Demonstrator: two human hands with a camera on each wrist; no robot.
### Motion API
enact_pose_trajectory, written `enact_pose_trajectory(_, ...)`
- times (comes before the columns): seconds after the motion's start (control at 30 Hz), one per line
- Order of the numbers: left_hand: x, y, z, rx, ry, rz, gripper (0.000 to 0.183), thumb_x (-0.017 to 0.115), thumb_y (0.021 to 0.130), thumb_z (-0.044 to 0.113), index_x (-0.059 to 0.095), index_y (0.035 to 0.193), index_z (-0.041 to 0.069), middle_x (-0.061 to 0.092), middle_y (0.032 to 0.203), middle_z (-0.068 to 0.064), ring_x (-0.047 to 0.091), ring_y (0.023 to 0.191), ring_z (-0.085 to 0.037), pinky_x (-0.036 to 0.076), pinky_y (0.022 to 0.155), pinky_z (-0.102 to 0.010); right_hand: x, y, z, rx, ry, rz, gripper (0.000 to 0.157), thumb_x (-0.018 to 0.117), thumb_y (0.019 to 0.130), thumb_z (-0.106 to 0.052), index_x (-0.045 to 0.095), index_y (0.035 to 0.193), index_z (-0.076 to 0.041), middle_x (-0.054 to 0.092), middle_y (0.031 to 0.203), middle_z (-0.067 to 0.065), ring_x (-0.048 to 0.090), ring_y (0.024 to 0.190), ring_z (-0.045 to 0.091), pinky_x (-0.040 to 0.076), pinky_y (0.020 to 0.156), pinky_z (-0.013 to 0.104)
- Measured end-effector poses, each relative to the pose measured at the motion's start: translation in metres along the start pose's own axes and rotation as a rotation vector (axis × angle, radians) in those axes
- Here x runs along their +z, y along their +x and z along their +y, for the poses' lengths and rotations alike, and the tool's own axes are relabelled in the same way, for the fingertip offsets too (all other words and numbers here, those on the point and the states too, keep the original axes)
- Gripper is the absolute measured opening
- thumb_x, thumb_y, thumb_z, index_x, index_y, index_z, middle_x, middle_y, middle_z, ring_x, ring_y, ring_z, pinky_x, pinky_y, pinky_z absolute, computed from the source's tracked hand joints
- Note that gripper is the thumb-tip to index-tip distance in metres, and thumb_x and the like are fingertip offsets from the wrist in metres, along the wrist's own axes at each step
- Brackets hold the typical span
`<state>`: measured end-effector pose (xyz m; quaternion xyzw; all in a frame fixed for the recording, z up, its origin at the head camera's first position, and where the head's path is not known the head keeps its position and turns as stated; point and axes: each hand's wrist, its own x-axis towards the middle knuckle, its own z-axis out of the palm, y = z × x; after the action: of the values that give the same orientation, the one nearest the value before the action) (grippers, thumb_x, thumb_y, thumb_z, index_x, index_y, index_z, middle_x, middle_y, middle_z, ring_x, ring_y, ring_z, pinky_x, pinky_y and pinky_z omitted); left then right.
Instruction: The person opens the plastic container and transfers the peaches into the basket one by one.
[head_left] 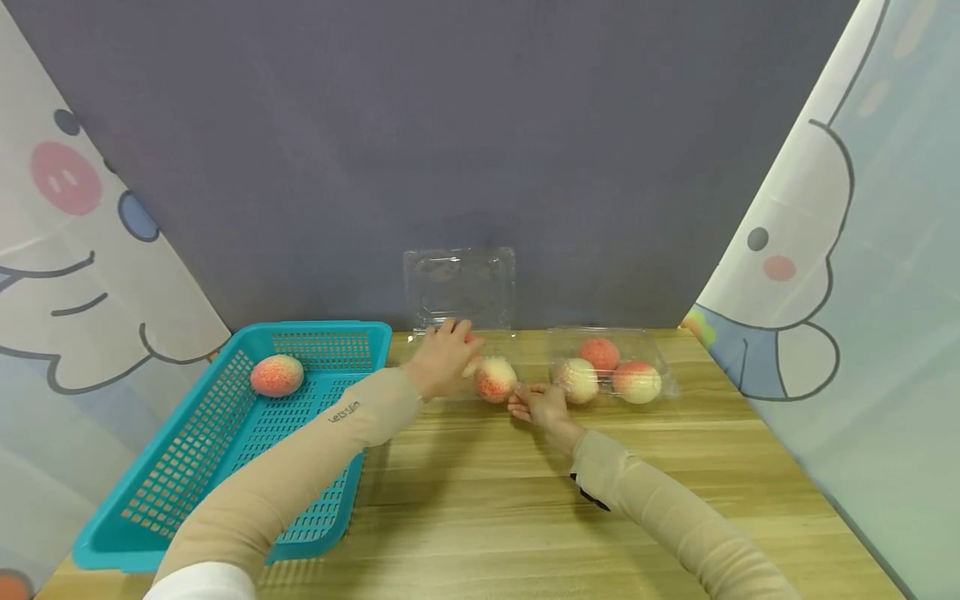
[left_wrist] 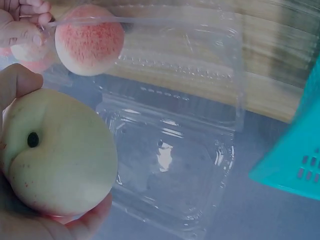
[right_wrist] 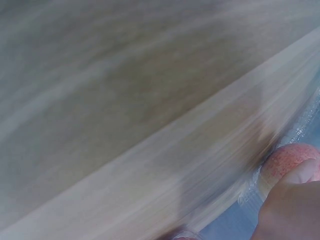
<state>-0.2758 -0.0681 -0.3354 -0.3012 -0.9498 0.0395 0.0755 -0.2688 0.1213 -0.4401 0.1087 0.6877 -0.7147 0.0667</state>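
Peaches (head_left: 277,376) sit in three places on my feed, with one more in a grasp, and the largest thing carrying them all is the wood-grained worktop (head_left: 465,517). On it, at the left, stands the teal slotted basket (head_left: 318,385); one peach rests in its far part, and I take the wide open top to be what makes reaching in easy. Next down in size are two clear plastic boxes. The right-hand clamshell (head_left: 641,346) has three peaches under its plastic, which likely stops them rolling. The open clamshell (left_wrist: 175,65) has its lid (head_left: 459,287) standing upright at the back, so the base is reachable from above, and one peach sits toward the right of that base. Of the hands, the right hand (head_left: 542,406) pinches the base's near right edge, I judge to keep such light plastic from sliding. The left hand (head_left: 442,360) grasps the held peach (left_wrist: 65,155), thumb on one side and fingers on the other, a wrap that suits something so round. This peach is at the base's left part; I can't tell whether it touches the plastic.
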Motion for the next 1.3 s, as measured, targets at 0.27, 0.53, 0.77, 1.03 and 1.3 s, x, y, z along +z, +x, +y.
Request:
enact_pose_trajectory(0.27, -0.011, -0.017, -0.018, -0.026, 0.036, 0.011, 0.061, 0.073, 0.073, 0.042, 0.051, 0.124, 0.019, 0.042, 0.129, -0.013, 0.038, 0.121, -0.036, 0.044, 0.089, -0.054, 0.001, 0.001, 0.0, 0.009, 0.016, -0.004, 0.026, 0.053, 0.092, -0.009, 0.054, 0.107, 0.012, 0.064, 0.071, 0.007, 0.064, 0.06, 0.01, 0.056, 0.063, 0.022)
enact_pose_trajectory(0.53, -0.013, -0.034, -0.038, -0.031, 0.044, 0.098, 0.055, 0.074, 0.071, 0.034, 0.052, 0.118, 0.017, 0.045, 0.124, -0.013, 0.04, 0.118, -0.035, 0.046, 0.083, -0.051, 0.001, 0.001, -0.002, 0.009, 0.011, -0.002, 0.027, 0.053, 0.092, -0.011, 0.054, 0.107, 0.012, 0.063, 0.069, 0.006, 0.063, 0.059, 0.009, 0.056, 0.061, 0.022)
enact_pose_trajectory(0.77, -0.016, -0.046, -0.054, -0.083, -0.001, 0.136, 0.059, 0.076, 0.07, 0.031, 0.053, 0.121, 0.014, 0.047, 0.122, -0.013, 0.041, 0.116, -0.037, 0.045, 0.083, -0.054, 0.0, 0.001, -0.001, 0.02, 0.011, -0.003, 0.03, 0.054, 0.091, -0.012, 0.054, 0.109, 0.012, 0.064, 0.069, 0.006, 0.064, 0.058, 0.009, 0.056, 0.061, 0.023)
enact_pose_trajectory(1.03, -0.015, -0.057, -0.073, -0.134, -0.003, 0.126, 0.057, 0.07, 0.072, 0.028, 0.05, 0.124, 0.014, 0.042, 0.128, -0.016, 0.038, 0.118, -0.039, 0.043, 0.085, -0.056, -0.002, -0.002, -0.001, 0.018, 0.004, -0.01, 0.031, 0.054, 0.092, -0.012, 0.053, 0.11, 0.013, 0.064, 0.072, 0.006, 0.064, 0.06, 0.009, 0.056, 0.063, 0.023)
enact_pose_trajectory(1.3, -0.012, -0.067, -0.096, -0.19, -0.023, 0.134, 0.062, 0.072, 0.072, 0.032, 0.049, 0.126, 0.012, 0.042, 0.128, -0.018, 0.037, 0.118, -0.041, 0.043, 0.085, -0.056, -0.001, -0.003, -0.001, 0.013, 0.0, -0.017, 0.033, 0.053, 0.092, -0.011, 0.051, 0.113, 0.015, 0.065, 0.076, 0.01, 0.065, 0.062, 0.011, 0.056, 0.065, 0.025)
